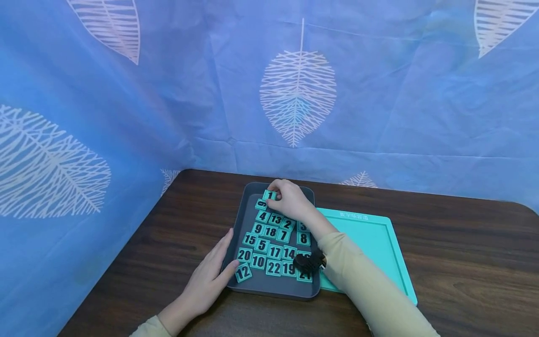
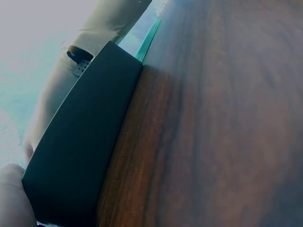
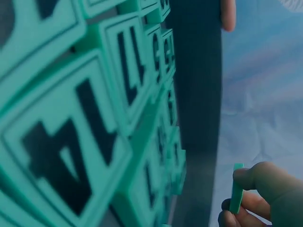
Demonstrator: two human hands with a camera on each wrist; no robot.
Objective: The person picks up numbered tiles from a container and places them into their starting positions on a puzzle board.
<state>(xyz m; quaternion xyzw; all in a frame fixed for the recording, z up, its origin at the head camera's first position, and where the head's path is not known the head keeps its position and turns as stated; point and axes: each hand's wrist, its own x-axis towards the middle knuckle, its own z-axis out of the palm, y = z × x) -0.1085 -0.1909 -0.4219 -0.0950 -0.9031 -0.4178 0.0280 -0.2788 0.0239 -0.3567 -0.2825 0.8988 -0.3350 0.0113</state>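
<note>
A dark grey tray (image 1: 282, 288) holds several turquoise number tiles with black numerals, among them the 22 tile (image 1: 273, 267) and the 14 tile (image 3: 64, 156). At the tray's far end my right hand (image 1: 290, 199) pinches the 1 tile (image 1: 269, 195) between thumb and fingers. That tile is seen edge-on in the right wrist view, raised off the tray floor. A sideways-turned tile (image 1: 260, 204) lies just below it. My left hand (image 1: 208, 278) rests against the tray's left side, fingers straight and thumb at the rim near the 12 tile (image 1: 243, 272).
A turquoise frame board (image 1: 370, 243) lies right of the tray, partly under my right forearm. Both sit on a dark wooden table (image 1: 463, 262). Blue cloth (image 1: 379, 93) with white leaf prints hangs behind and to the left. A black wrist device (image 1: 309, 262) hides some tiles.
</note>
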